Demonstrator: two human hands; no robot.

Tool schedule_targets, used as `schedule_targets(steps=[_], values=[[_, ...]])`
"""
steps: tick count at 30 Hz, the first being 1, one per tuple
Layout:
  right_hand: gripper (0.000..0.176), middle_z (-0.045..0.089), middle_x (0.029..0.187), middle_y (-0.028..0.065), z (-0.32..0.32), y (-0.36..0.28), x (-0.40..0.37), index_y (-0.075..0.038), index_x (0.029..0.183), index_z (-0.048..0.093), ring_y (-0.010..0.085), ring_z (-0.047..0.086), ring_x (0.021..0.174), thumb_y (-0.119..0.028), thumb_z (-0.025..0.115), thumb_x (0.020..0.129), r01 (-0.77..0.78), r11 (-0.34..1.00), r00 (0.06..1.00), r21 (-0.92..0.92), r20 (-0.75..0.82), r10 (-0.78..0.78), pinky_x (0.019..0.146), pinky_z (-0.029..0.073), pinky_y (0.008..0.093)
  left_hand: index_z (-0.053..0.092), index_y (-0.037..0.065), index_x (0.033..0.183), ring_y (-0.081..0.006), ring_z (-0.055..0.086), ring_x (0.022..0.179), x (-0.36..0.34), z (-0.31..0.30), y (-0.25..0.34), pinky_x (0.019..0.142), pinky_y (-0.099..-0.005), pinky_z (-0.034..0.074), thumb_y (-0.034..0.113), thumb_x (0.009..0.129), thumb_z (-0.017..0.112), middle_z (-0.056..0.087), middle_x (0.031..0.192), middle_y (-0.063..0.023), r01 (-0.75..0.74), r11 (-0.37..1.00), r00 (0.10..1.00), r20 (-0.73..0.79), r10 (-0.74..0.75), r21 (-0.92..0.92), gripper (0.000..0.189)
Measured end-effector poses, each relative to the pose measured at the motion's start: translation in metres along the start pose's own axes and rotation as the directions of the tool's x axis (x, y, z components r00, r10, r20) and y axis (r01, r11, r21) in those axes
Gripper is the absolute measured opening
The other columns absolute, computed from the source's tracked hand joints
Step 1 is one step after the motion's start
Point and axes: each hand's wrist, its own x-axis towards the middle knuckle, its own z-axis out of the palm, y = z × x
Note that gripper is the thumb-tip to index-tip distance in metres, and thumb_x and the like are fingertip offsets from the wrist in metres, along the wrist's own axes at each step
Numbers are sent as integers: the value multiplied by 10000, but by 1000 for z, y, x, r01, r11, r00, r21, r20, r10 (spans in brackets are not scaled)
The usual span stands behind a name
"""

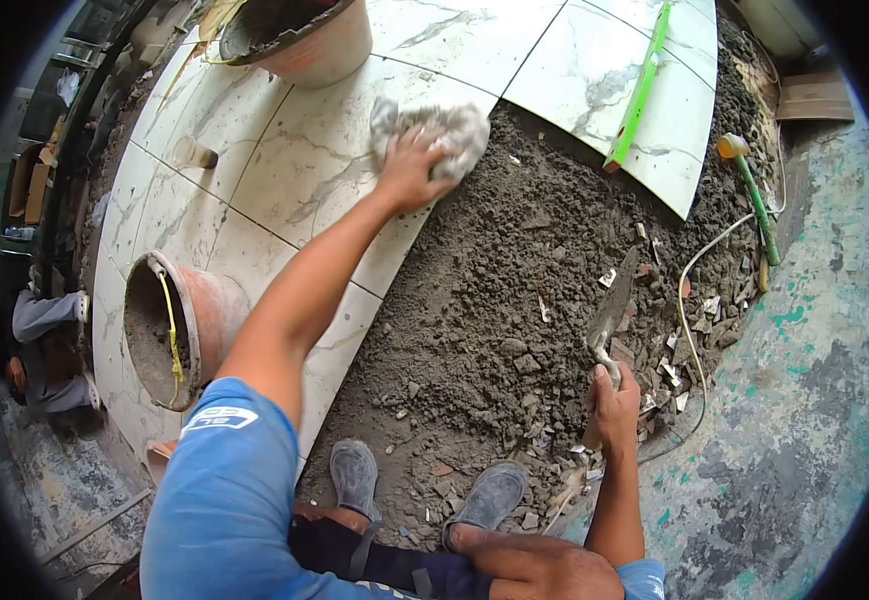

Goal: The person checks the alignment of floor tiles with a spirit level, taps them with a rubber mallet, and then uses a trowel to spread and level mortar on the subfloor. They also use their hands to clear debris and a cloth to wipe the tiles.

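While the left hand (pixel 410 170) presses a grey rag (pixel 460 125) onto a marble-look tile (pixel 305 170) at upper centre of the frame, its grip bunched tight around the cloth, the right hand (pixel 615 405) at lower right has its grip wrapped round the handle of a trowel (pixel 612 305), whose blade lies on the mortar bed (pixel 495 280). The step in hand looks like wiping the face of a laid tile at its edge, where it meets the loose grey bed. The next move would call for firm, even pressure and strokes led away from the mortar, so grit is not dragged back over the glaze. It also calls for keeping the trowel low and clear of the tile corner.

Counted: one rag, one trowel, two hands at work. There are two containers on the tiles, a bucket (pixel 320 45) at the top left of centre and a second bucket (pixel 195 320) at middle left. One green level (pixel 640 85) lies on the tiles at upper right. One green-handled mallet (pixel 758 205) rests at the right edge of the bed, with one pale hose (pixel 695 290) curling beside it. Two grey shoes, one (pixel 355 478) and the other (pixel 490 495), stand at bottom centre. One small block (pixel 195 153) sits on the upper-left tiles. One other person (pixel 40 315) crouches at far left. The tiles run out of frame, so I cannot give a full count.
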Motion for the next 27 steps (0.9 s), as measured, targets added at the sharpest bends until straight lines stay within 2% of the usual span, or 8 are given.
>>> schedule_targets(steps=[4,6,7,9,19,21,23,27], values=[[201,493,601,-11,2,-5,7,-51,933,543,81,473,466,-244,577,976,33,995,999,89,8,-34,427,368,231,583,250,1311,-340,248,1423,-181,1,0,1150,-570,149,265,818,719,361,1530,-52,-314,944,927,181,328,-102,512],[234,495,601,-16,9,-17,5,-52,919,544,75,466,475,-276,594,967,62,989,998,137,1,-63,440,370,233,628,167,1192,-337,421,1296,-270,-29,3,1076,-512,308,210,792,744,536,1360,-109,-181,930,860,407,308,-321,419],[268,497,601,-21,12,-20,5,-54,906,544,68,459,484,-308,610,958,72,984,997,164,-3,-72,452,372,236,627,119,1161,-350,530,1165,-293,-53,5,981,-444,403,213,809,731,621,1177,-153,157,905,751,643,150,-394,379],[263,502,607,-13,16,-19,3,-44,940,542,73,464,493,-299,600,958,61,989,998,134,24,-64,460,376,240,612,73,1154,-364,575,1065,-312,-101,17,916,-407,443,203,837,705,640,1066,-175,360,829,760,650,7,-429,354],[278,580,785,67,88,-38,24,-12,1110,451,144,593,574,-242,530,975,-71,997,932,33,358,54,494,482,328,601,108,1177,-341,551,1059,-218,-111,1,901,-435,439,204,850,685,606,1093,-154,160,979,986,66,-152,-127,352],[327,589,810,94,121,-26,66,8,1123,448,163,608,564,-273,533,978,73,994,955,-78,294,-47,475,477,334,601,159,1194,-346,522,1082,-213,-75,-21,892,-490,420,206,852,671,586,1120,-126,388,920,894,-264,-362,55,353],[467,630,1040,299,146,-47,103,73,1201,467,447,637,955,-327,505,962,120,966,979,-230,191,-76,822,501,483,604,207,1207,-352,499,1133,-210,-58,-48,905,-528,404,186,843,667,567,1189,-112,611,783,746,-417,-520,116,370],[461,593,1125,353,174,-104,146,93,1197,485,484,572,1086,-298,476,954,126,906,980,-403,193,-51,931,459,506,577,249,1268,-362,480,1191,-201,-69,-106,969,-525,380,213,866,639,535,1308,-128,895,446,388,-533,-752,22,409]])
